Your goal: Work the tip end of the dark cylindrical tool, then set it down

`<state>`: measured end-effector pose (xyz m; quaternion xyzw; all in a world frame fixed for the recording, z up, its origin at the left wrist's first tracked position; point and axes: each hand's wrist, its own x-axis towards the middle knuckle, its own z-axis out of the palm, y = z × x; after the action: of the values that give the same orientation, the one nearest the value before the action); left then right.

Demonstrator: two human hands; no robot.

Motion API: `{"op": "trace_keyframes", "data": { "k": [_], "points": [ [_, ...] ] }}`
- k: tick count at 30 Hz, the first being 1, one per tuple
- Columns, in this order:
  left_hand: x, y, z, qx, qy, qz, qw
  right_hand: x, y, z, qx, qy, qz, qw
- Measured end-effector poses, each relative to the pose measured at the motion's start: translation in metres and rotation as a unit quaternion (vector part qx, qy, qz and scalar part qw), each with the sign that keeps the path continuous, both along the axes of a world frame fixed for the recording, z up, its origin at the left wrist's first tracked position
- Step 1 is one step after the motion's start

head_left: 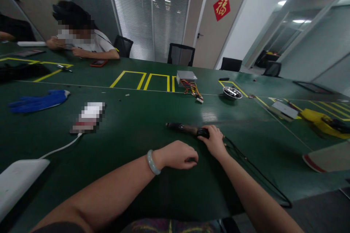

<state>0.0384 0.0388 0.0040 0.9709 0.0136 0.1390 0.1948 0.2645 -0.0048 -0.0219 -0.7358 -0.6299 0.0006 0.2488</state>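
A black and brown corded electric screwdriver [184, 128] lies across the green table, its narrow tip toward the left. My right hand [214, 140] is closed around its thick rear end, where a black cable [255, 165] runs off toward the table's near right edge. Close by, to the left and nearer to me, is my left hand [179, 155], with a pale bangle [153, 162] on the wrist. Its fingers are curled in, and whatever lies inside them, if anything, is hidden. The left hand is apart from the screwdriver.
Behind the screwdriver stand a metal power supply [186, 78] with loose wires and a shiny metal bowl [232, 93]. On the left lie a blue glove [39, 101], a phone [89, 118] on a white cable, and a white device [20, 182]. A person [82, 40] sits across the table [142, 109].
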Motion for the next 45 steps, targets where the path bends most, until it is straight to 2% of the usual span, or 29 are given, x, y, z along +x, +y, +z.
{"op": "trace_keyframes", "data": {
  "k": [5,9,12,14,16,18,19,22,25,30,35,38,45],
  "points": [
    [-0.005,-0.002,-0.002,0.043,-0.066,-0.028,0.997,-0.081,0.023,-0.002,-0.029,0.023,0.074,0.997],
    [-0.011,-0.001,0.0,0.102,-0.113,-0.062,0.986,-0.107,0.034,-0.002,-0.076,0.02,0.122,0.989],
    [-0.012,-0.001,0.007,0.118,-0.135,-0.045,0.983,-0.097,0.028,0.007,-0.079,0.017,0.154,0.985],
    [-0.012,0.0,0.013,0.107,-0.138,0.038,0.984,-0.077,0.017,0.02,-0.061,-0.001,0.151,0.987],
    [-0.011,0.002,0.018,0.085,-0.13,0.154,0.976,-0.052,0.004,0.034,-0.062,-0.032,0.109,0.992],
    [-0.008,0.006,0.02,0.063,-0.118,0.251,0.959,-0.029,-0.008,0.048,-0.111,-0.058,0.065,0.99],
    [-0.006,0.009,0.019,0.057,-0.112,0.279,0.952,-0.019,-0.012,0.054,-0.149,-0.067,0.049,0.985],
    [0.003,0.014,0.012,0.067,-0.091,0.305,0.946,-0.007,-0.019,0.063,-0.258,-0.074,0.023,0.963],
    [0.012,0.017,0.002,0.091,-0.056,0.303,0.947,-0.011,-0.018,0.063,-0.296,-0.064,0.024,0.953],
    [0.017,0.016,-0.001,0.088,0.005,0.29,0.953,-0.011,-0.01,0.054,-0.254,-0.036,-0.012,0.966],
    [0.012,0.013,0.005,0.085,0.013,0.263,0.961,-0.005,-0.002,0.044,-0.115,-0.028,-0.055,0.991],
    [0.01,0.011,0.005,0.089,0.008,0.267,0.96,-0.011,0.0,0.04,-0.058,-0.013,-0.021,0.998],
    [0.013,0.009,0.001,0.093,-0.002,0.294,0.951,-0.018,-0.002,0.035,-0.06,-0.003,0.096,0.994]
  ]
}}
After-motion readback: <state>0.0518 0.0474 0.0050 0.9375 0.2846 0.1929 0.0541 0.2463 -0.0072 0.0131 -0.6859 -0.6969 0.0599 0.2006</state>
